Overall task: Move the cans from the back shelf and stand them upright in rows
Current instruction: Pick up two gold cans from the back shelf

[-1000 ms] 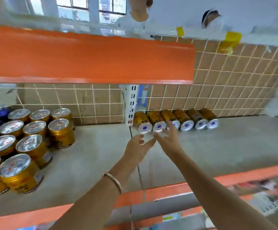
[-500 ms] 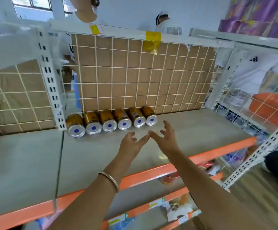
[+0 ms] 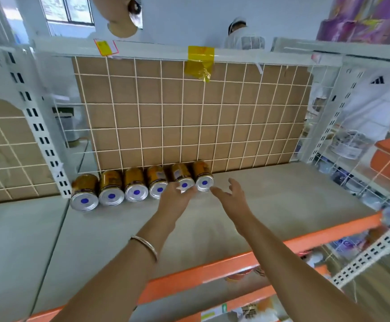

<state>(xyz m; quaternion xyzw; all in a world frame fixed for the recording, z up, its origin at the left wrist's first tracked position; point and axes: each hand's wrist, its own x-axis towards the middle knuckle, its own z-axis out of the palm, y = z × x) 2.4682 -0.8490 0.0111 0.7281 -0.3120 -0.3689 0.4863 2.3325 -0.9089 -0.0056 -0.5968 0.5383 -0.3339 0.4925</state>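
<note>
Grey shelf [image 3: 282, 194], orange front rail [image 3: 212, 270], gridded brown backboard [image 3: 177, 117].

Both arms reach forward side by side, left hand [image 3: 175, 201] and right hand [image 3: 232, 198] loose-fingered, holding nothing.

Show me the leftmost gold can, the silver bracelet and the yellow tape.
Leftmost gold metal can [image 3: 84, 201]: head view, silver end face.
Thin silver bracelet [image 3: 145, 244]: head view, band over left wrist.
Yellow plastic tape [image 3: 200, 54]: head view, upper flat part.
</note>
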